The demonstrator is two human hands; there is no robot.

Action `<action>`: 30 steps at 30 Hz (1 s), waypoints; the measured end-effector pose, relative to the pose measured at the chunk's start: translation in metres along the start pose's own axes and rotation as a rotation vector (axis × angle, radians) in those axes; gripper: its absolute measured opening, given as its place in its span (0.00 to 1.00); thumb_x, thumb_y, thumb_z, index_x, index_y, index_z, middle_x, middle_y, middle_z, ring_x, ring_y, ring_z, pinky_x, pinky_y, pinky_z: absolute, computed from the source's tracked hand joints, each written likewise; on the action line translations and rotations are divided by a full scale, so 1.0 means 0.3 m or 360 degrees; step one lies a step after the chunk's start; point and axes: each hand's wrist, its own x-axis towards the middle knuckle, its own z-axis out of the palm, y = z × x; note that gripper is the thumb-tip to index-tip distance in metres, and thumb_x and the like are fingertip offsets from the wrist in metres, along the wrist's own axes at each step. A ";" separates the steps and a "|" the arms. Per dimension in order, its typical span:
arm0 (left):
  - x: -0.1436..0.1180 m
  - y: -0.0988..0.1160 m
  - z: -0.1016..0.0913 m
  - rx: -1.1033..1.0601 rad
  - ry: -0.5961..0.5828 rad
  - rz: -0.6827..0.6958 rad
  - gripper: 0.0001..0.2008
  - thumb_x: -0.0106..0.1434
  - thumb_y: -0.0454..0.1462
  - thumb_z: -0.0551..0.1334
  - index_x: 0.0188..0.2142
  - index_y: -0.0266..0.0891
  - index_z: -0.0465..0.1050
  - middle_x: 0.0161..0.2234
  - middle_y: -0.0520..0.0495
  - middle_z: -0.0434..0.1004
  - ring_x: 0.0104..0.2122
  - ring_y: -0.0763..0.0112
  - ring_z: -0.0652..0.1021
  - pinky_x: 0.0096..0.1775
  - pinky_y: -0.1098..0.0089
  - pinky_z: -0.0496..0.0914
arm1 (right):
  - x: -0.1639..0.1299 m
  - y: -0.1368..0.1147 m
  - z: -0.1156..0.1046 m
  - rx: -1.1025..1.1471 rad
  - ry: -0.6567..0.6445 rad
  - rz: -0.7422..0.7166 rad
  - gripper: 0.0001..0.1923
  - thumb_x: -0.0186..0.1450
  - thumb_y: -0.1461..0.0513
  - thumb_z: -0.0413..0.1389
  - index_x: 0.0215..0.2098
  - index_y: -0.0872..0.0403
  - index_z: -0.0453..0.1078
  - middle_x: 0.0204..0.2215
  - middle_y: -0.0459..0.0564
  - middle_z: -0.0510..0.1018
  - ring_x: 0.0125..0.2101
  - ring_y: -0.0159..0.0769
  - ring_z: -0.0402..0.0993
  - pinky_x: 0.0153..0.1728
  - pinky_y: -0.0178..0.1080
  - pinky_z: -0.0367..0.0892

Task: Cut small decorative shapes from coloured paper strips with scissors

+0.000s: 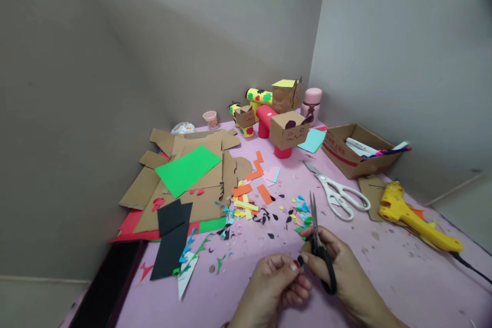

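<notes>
My left hand (277, 283) is closed in a pinch on a small black paper piece (300, 261) near the front of the table. Close beside it, my right hand (338, 266) is wrapped round a pair of black-handled scissors (325, 266), whose blades point up and away from me. The right thumb reaches to the black piece as well. Beyond the hands lie scattered black paper drops (271, 236) and small blue, yellow and green scraps (302, 207).
White scissors (340, 195) and a yellow glue gun (415, 218) lie right. Behind them stands a cardboard box of markers (346, 159). Cardboard sheets (196, 169), green paper (188, 170) and black paper (169, 251) lie left. Box-headed paper animals (288, 130) stand at the back by a pink bottle (312, 105).
</notes>
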 end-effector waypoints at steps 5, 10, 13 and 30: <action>0.018 -0.019 -0.005 0.0270 0.0083 0.0291 0.21 0.42 0.51 0.70 0.21 0.35 0.69 0.17 0.48 0.75 0.16 0.76 0.71 0.22 0.76 0.62 | -0.002 -0.009 -0.002 -0.0063 -0.0004 -0.0002 0.16 0.53 0.60 0.64 0.38 0.52 0.67 0.19 0.38 0.70 0.20 0.32 0.67 0.23 0.34 0.63; 0.004 -0.007 -0.001 0.0449 0.0102 0.0448 0.17 0.50 0.49 0.66 0.22 0.37 0.67 0.18 0.50 0.73 0.18 0.75 0.70 0.25 0.73 0.63 | 0.001 -0.011 -0.001 -0.0126 0.0044 -0.0010 0.15 0.51 0.63 0.65 0.35 0.52 0.68 0.18 0.38 0.70 0.21 0.33 0.67 0.24 0.34 0.64; -0.006 0.008 -0.010 0.0768 0.0231 0.0710 0.12 0.58 0.43 0.60 0.24 0.37 0.67 0.21 0.51 0.71 0.22 0.73 0.69 0.27 0.73 0.62 | 0.001 -0.001 0.000 -0.0154 0.0105 -0.0028 0.14 0.51 0.62 0.64 0.35 0.52 0.68 0.17 0.36 0.66 0.19 0.31 0.64 0.21 0.32 0.61; 0.029 0.105 -0.032 0.2262 0.0848 0.1324 0.08 0.61 0.31 0.56 0.28 0.39 0.72 0.30 0.47 0.76 0.34 0.62 0.74 0.37 0.65 0.65 | 0.005 -0.029 -0.015 -0.0117 0.0372 -0.0118 0.17 0.46 0.58 0.66 0.34 0.52 0.70 0.17 0.38 0.70 0.19 0.30 0.63 0.20 0.31 0.60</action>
